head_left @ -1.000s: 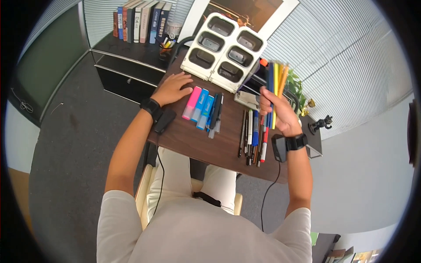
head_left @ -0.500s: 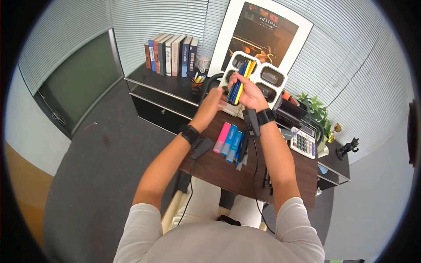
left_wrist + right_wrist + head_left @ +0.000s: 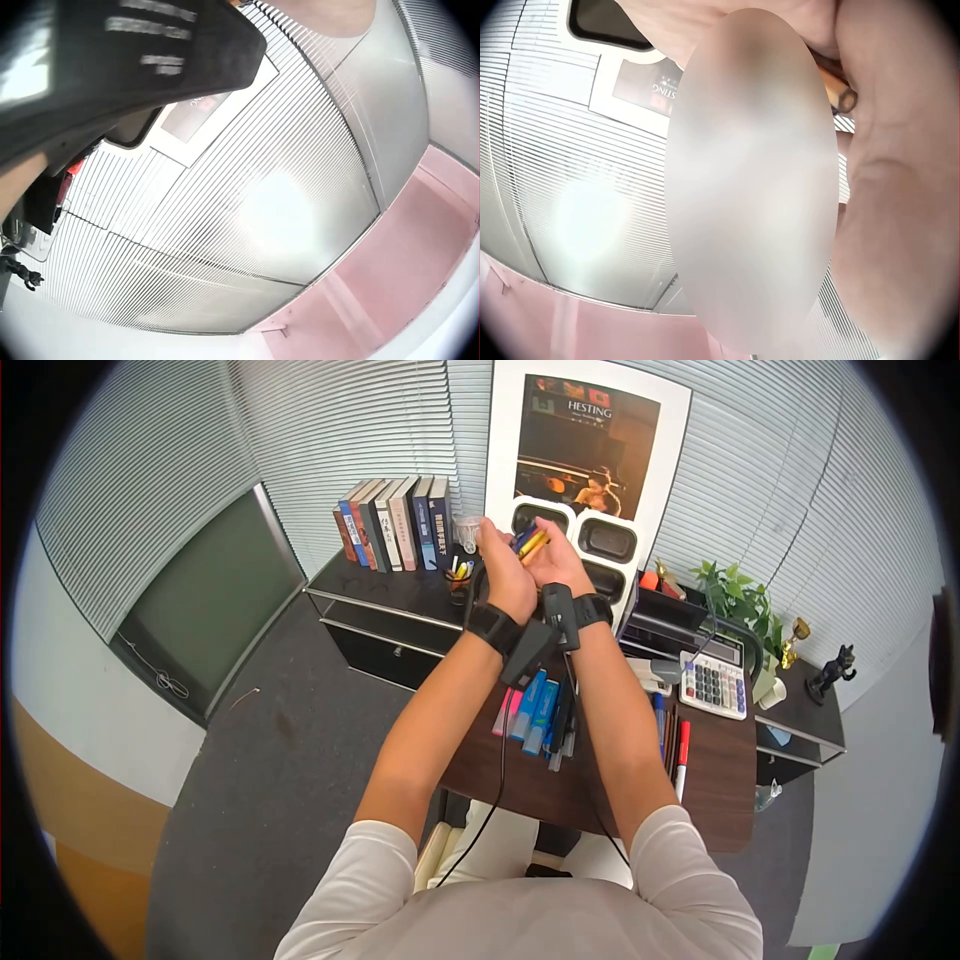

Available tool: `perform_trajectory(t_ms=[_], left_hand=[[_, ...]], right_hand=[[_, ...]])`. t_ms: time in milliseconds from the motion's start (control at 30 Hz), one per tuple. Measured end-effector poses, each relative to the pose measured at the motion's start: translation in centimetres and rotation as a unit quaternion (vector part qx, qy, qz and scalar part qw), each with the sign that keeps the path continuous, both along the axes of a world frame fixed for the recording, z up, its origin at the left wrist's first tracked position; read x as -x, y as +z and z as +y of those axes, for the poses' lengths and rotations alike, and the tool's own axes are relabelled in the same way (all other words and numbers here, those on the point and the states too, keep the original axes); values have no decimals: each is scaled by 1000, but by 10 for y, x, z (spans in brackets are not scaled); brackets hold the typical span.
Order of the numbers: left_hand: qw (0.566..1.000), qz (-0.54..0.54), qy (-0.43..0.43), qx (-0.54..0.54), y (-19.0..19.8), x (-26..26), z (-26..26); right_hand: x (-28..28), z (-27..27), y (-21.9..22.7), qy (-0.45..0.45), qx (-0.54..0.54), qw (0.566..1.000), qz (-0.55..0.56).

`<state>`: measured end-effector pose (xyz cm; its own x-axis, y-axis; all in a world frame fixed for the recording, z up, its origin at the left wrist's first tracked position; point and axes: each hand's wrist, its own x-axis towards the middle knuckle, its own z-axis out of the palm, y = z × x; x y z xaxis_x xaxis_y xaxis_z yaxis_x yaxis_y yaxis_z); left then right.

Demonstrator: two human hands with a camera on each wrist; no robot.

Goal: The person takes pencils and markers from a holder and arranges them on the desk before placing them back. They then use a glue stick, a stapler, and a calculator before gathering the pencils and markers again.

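A bundle of pencils (image 3: 533, 543), yellow, orange and dark blue, is between my two hands above the far edge of the desk. My right hand (image 3: 560, 565) grips it from the right, and one wooden pencil end (image 3: 845, 99) shows in the right wrist view. Against the bundle's left side lies my left hand (image 3: 510, 585), its fingers largely hidden, so I cannot tell how they are bent. Just behind the hands stands a white organizer (image 3: 575, 523) with dark compartments, partly covered by them.
Pink and blue highlighters (image 3: 541, 712) and dark pens (image 3: 563, 722) lie mid-desk below my wrists. Right of my forearm are a red-capped marker (image 3: 684, 745), other pens, a stapler (image 3: 648, 674) and a calculator (image 3: 714, 685). Books (image 3: 395, 525) and a pen cup (image 3: 458, 582) stand left.
My right hand has carried the pencils from the desk's right side up and left to the organizer. My left hand has left the desk beside the highlighters and come against the bundle.
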<state>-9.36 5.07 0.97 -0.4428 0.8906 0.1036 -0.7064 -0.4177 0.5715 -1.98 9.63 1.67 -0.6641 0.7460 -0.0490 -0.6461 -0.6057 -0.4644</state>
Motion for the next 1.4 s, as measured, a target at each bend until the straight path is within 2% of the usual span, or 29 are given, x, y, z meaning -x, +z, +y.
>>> perform_trajectory(t_ms=[33, 67, 133, 200, 267, 300, 333, 433, 467, 500, 533, 567, 600, 633, 667, 700, 733, 800, 867, 900, 967, 1000, 1067, 1133, 1200, 1233, 1300, 1333, 1400], left_hand=[[999, -9, 33, 23, 28, -14, -32], [999, -4, 31, 26, 33, -15, -37], [998, -33, -48, 37, 38, -10, -39], [997, -36, -50, 53, 37, -10, -31], [987, 21, -71, 142, 55, -20, -49], [998, -39, 31, 45, 34, -21, -5], [995, -31, 85, 46, 27, -18, 17], [996, -34, 75, 44, 42, -24, 8], [994, 20, 84, 64, 44, -20, 5], [990, 74, 92, 82, 47, -12, 1], [991, 106, 56, 54, 30, 11, 18], [989, 142, 44, 10, 41, 12, -17], [986, 152, 72, 15, 28, 34, -6], [970, 222, 98, 4, 12, 53, -12], [972, 221, 61, 49, 8, 67, -26], [948, 298, 55, 100, 2, 82, -43], [938, 325, 36, 115, -11, 93, -53], [916, 368, -18, 159, -29, 101, -80], [891, 413, -85, 170, -46, 98, -105], [888, 411, -102, 179, -52, 91, -114], [851, 462, -157, 196, -61, 80, -130], [847, 465, -164, 197, -67, 77, -133], [858, 433, -205, 183, -77, 70, -134], [857, 431, -225, 171, -84, 62, -135], [848, 437, -259, 153, -96, 57, -135], [848, 440, -258, 146, -93, 50, -140], [847, 434, -283, 119, -105, 45, -139], [851, 419, -299, 99, -109, 44, -139], [837, 442, -310, 90, -107, 36, -148]], right_hand=[[-6, 0, -3, -2, 4, 1000, 4], [-11, 0, -6, 12, 7, 1000, 2], [-24, -10, -6, 25, 10, 1000, 3], [-41, -41, 8, 67, -58, 988, -127], [-49, -60, 12, 61, -92, 984, -138], [-51, -74, 18, 36, -96, 980, -172], [-53, -88, 22, 12, -98, 974, -205], [-64, -106, 20, -8, -118, 969, -215], [-71, -113, 16, -8, -146, 968, -205], [-82, -116, 11, 15, -122, 972, -199], [-99, -131, 13, 32, -148, 968, -200], [-118, -142, 13, 39, -171, 961, -213], [-137, -153, 13, 46, -191, 954, -226], [-158, -168, 18, 31, -223, 939, -260], [-179, -180, 20, 17, -252, 922, -295], [-200, -183, 16, 6, -281, 897, -340], [-217, -192, 18, -13, -313, 856, -411], [-247, -202, 3, -78, -351, 753, -552], [-282, -201, -16, -37, -504, 505, -700], [-296, -205, -30, -30, -489, 510, -707], [-309, -217, -48, -34, -536, 308, -786], [-312, -223, -54, -34, -528, 312, -789], [-298, -238, -45, -16, -292, 490, -821], [-302, -242, -60, -42, -310, 486, -816], [-300, -242, -62, -49, -315, 440, -840], [-300, -239, -61, -59, -306, 444, -840], [-299, -235, -56, -31, -294, 413, -862], [-300, -235, -66, -37, -290, 416, -861], [-300, -228, -88, -187, -446, 234, -843]])
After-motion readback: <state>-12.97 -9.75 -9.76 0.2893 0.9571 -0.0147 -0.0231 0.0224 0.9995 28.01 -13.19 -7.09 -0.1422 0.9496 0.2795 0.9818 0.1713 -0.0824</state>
